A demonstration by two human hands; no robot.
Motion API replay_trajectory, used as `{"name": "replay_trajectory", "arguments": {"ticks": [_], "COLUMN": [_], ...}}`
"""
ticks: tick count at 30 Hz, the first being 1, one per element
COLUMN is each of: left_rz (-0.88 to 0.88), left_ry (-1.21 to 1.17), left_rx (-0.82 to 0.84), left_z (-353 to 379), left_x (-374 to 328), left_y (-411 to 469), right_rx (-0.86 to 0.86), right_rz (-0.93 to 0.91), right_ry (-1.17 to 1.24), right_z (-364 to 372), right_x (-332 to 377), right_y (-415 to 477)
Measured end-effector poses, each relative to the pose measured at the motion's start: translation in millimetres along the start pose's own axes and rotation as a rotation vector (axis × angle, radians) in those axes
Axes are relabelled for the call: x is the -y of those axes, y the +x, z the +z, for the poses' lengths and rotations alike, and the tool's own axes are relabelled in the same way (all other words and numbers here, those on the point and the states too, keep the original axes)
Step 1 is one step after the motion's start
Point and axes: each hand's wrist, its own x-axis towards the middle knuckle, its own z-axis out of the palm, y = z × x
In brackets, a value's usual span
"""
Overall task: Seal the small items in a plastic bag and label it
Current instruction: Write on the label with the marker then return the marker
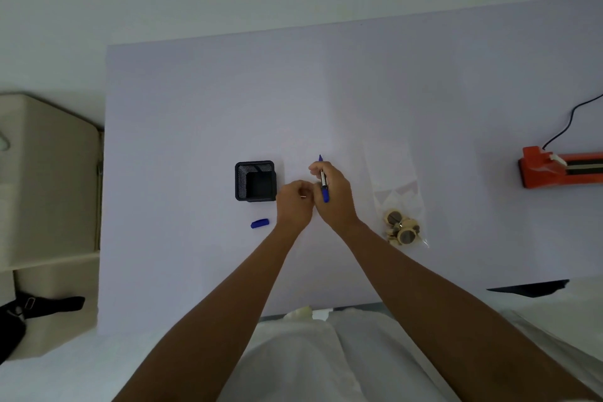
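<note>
In the head view I see a pale lilac tabletop point(195, 108) against a white wall. An orange sealer point(561, 170) sits at its right edge, and a beige bin point(45, 179) stands beyond its left edge. My right hand point(332, 196) is closed around a blue marker point(324, 179), tip pointing to the far edge. My left hand point(295, 202) is curled beside it; I cannot tell what it pinches. The plastic bag point(396, 192) with round items point(402, 227) lies just right of my right hand. The blue cap point(259, 223) lies near the black pen holder point(255, 180).
</note>
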Motion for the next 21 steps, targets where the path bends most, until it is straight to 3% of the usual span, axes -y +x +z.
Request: {"name": "replay_trajectory", "arguments": {"ticks": [13,17,21], "left_rz": [-0.108,-0.116,-0.135], "left_ry": [0.054,0.099,0.143], "left_rx": [0.031,0.043,0.005], "left_z": [8,9,12], "left_x": [23,28,30], "left_y": [2,5,5], "right_rx": [0.225,0.084,-0.023], "right_rz": [-0.054,-0.108,0.0], "right_ry": [-0.089,-0.196,0.048], "right_z": [1,4,10], "right_x": [-38,-36,-25], "right_y": [-8,-7,-11]}}
